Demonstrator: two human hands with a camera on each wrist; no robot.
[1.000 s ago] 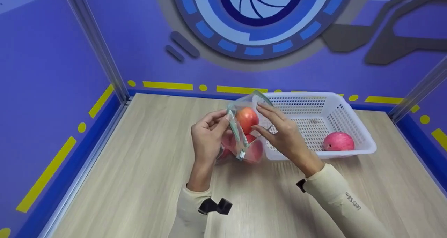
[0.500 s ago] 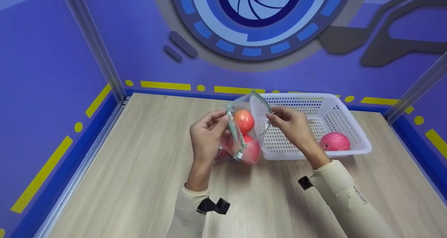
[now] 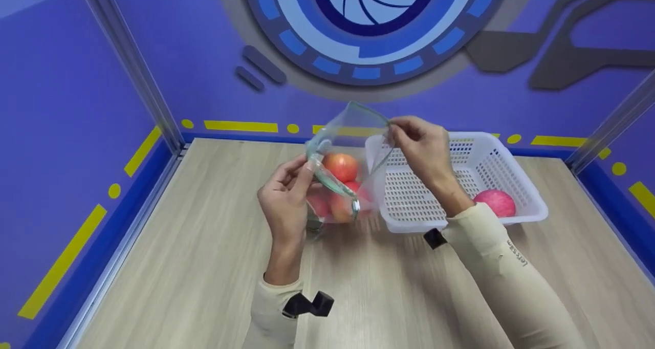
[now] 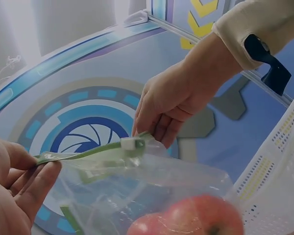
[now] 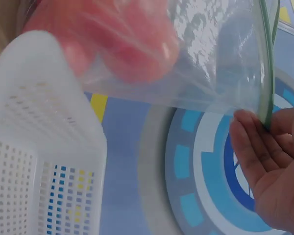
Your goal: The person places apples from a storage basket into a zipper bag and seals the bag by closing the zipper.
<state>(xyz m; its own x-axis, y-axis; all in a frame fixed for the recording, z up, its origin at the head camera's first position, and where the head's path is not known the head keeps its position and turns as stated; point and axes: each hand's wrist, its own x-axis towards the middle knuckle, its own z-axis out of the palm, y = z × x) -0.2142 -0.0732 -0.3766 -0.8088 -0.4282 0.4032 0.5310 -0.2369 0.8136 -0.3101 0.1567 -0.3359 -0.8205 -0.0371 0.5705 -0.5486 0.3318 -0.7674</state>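
Observation:
A clear zip bag with a green-edged mouth hangs between my two hands, its opening spread. Inside it lie several red apples, also visible through the plastic in the left wrist view as apples. My left hand pinches the bag's left edge between thumb and fingers. At the opposite edge, my right hand pinches the green rim; the right wrist view shows this right hand at the bag's corner.
A white perforated plastic basket stands on the wooden table right of the bag. One pink-red apple sits in its near right corner. A blue printed panel rises behind.
My right hand came off the apple inside the mouth, took the bag's right rim, then raised it. The bag now stands taller and wider open, with its apples lower inside.

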